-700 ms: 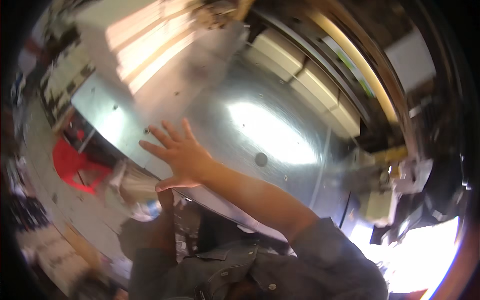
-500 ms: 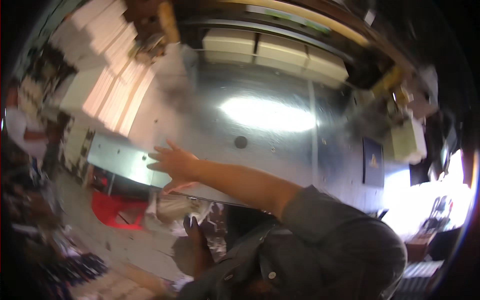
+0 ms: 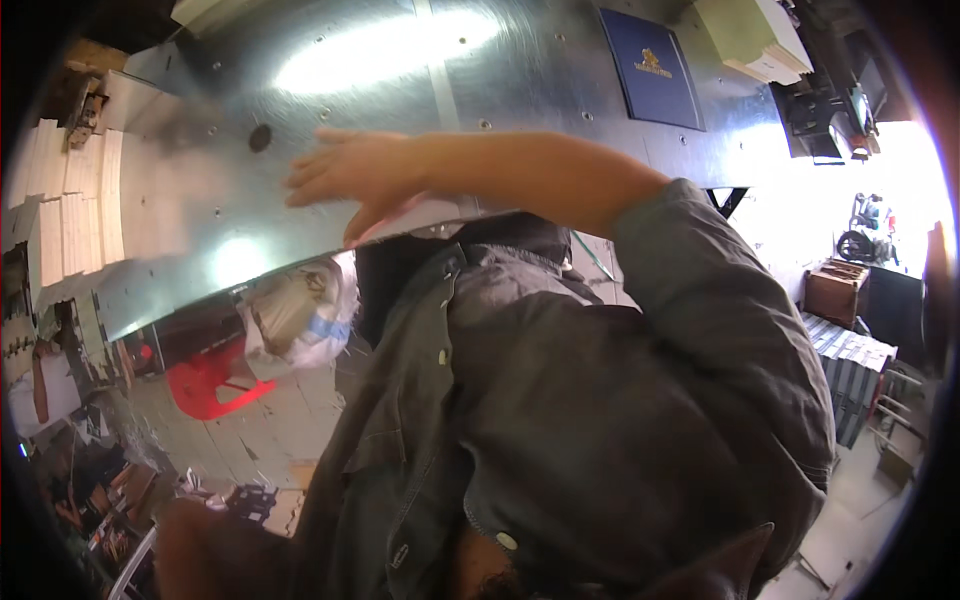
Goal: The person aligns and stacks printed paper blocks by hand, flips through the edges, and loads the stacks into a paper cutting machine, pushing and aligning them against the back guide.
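Note:
My right hand (image 3: 360, 175) reaches over a shiny metal tabletop (image 3: 545, 85), close to its near edge. Its fingers are stretched and spread, slightly smeared by motion, and I see nothing held in them. Something pinkish shows just under the palm; I cannot make out what it is. A dark round spot (image 3: 260, 138) on the metal lies just beyond the fingertips. What looks like part of my left arm (image 3: 185, 550) is a blur at the lower left, and the left hand does not show. Beyond my right forearm, a dark blue folder (image 3: 650, 85) with a gold emblem lies flat.
Stacks of cream paper (image 3: 75, 235) stand at the table's left end, a pale block of sheets (image 3: 755, 40) at the far right. Below the near edge are a filled white bag (image 3: 300, 315) and a red plastic stool (image 3: 215, 385). Another person (image 3: 45, 390) is at far left.
My view has swung to the right, bringing the folder nearer. My right hand has moved rightward along the table edge, fingers still spread. The left arm has shifted to the lower left.

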`<state>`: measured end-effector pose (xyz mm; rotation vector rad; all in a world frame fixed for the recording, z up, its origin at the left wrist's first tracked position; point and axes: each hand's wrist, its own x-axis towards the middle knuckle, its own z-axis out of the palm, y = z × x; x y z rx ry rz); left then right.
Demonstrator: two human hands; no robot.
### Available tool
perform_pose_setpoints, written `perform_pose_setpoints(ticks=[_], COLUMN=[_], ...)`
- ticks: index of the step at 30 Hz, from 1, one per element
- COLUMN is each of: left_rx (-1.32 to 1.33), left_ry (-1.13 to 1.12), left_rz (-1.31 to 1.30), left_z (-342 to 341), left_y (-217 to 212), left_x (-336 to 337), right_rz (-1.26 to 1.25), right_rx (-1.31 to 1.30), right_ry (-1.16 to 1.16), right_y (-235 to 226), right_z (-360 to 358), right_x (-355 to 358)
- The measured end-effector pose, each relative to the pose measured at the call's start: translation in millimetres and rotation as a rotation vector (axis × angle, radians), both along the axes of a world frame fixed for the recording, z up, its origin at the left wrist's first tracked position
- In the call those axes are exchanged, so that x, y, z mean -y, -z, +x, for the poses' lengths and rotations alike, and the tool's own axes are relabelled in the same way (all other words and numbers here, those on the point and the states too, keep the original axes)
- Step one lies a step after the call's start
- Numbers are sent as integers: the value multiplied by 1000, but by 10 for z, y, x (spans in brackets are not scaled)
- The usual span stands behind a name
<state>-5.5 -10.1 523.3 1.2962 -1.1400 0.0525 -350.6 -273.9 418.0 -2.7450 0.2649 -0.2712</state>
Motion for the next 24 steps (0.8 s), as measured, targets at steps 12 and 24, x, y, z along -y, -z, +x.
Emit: perform_pose_setpoints(ticks=[12,24], left_rx=[-5,-1], left_ry=[43,42], left_rz=[234,275], left_z=[-577,-618], left_y=[30,-51], left_x=[1,10], right_rz=[-53,-27], right_rx=[-15,23], right_ry=[222,209], right_y=[-46,-92], right_z=[-582,-532], right_x=[-293,-267])
